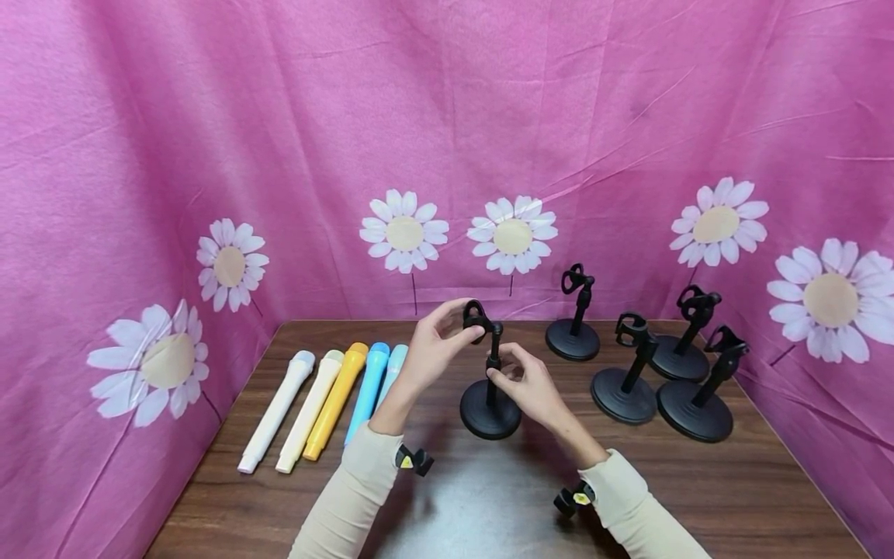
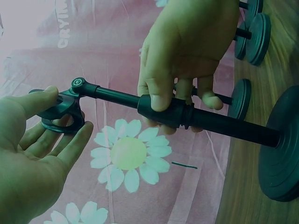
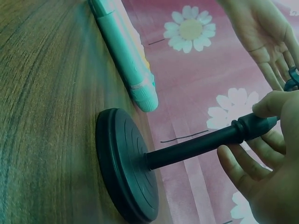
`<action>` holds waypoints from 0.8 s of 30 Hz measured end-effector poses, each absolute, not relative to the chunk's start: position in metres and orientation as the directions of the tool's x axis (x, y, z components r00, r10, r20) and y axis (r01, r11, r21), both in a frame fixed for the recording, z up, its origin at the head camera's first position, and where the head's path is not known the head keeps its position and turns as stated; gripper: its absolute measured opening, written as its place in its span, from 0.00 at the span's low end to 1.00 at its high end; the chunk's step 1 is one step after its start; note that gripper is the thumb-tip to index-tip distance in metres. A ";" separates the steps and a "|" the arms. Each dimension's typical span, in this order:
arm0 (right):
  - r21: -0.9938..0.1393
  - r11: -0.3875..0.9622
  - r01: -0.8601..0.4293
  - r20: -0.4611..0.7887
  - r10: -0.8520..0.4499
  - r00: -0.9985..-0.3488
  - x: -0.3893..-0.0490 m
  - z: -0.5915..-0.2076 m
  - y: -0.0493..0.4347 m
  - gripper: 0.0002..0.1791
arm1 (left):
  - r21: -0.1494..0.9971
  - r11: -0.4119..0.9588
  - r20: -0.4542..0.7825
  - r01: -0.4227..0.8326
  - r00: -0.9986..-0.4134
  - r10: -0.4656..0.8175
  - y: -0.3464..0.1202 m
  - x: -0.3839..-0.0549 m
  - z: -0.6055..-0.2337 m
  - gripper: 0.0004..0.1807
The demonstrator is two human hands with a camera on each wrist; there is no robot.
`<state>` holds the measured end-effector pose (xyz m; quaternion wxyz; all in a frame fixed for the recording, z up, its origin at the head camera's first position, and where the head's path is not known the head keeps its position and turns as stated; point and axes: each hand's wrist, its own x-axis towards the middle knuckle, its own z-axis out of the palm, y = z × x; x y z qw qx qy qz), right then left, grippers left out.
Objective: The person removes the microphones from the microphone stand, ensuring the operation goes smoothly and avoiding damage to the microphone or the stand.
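A black desktop microphone stand [image 1: 491,411] stands upright on its round base in the middle of the table. At its top, my left hand [image 1: 434,345] pinches the ring-shaped clip [image 2: 65,109] between thumb and fingers. Lower down, my right hand [image 1: 528,382] grips the collar [image 2: 161,110] halfway up the pole, thumb on one side and fingers on the other. In the right wrist view the base [image 3: 126,163] rests flat on the wood, and the right hand [image 3: 266,163] surrounds the collar.
Left of the stand lie several toy microphones: white [image 1: 275,411], cream [image 1: 310,411], yellow [image 1: 337,400], blue [image 1: 367,392] and light blue [image 1: 395,365]. Several more black stands [image 1: 624,394] stand at the right. Pink flowered cloth [image 1: 447,140] hangs behind the wooden table [image 1: 461,505].
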<state>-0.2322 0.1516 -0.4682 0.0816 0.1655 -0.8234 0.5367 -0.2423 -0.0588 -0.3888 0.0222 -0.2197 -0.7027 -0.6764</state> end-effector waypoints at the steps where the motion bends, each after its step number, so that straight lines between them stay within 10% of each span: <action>1: -0.855 0.363 -0.370 0.319 -0.193 -0.928 -0.232 -0.468 0.152 0.14 | 0.940 -0.011 0.329 0.340 -0.902 0.279 -0.059 -0.242 -0.389 0.24; 24: -0.851 0.343 -0.398 0.337 -0.225 -0.914 -0.232 -0.469 0.156 0.16 | 0.936 -0.013 0.342 0.351 -0.901 0.267 -0.059 -0.244 -0.393 0.26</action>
